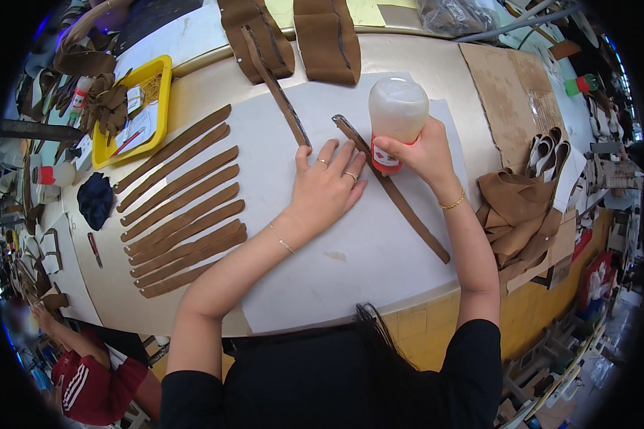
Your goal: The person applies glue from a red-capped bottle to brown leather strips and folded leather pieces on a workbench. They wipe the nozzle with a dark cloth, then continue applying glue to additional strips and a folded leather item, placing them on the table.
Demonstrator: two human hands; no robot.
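Note:
My right hand point(423, 156) is wrapped round a translucent squeeze bottle point(398, 107) holding pale contents. It is tipped with its red end down against a long brown strip point(413, 219), which slants across the white sheet point(322, 286). A dark, shiny line runs along the strip's upper part. My left hand point(327, 179) lies flat with fingers spread, its fingertips at that strip's left edge. Just beyond my left fingers, a second brown strip point(277, 93) carries a similar shiny line and reaches up onto a wide brown piece point(261, 39).
Several brown strips point(182, 204) lie in a row at left. Beyond are a yellow tray point(166, 93), a dark blue cloth point(95, 200) and a pen point(94, 250). Another wide brown piece point(327, 43) lies at the far edge. Brown pieces point(515, 214) pile on cardboard at right. A co-worker's arm point(68, 332) shows lower left.

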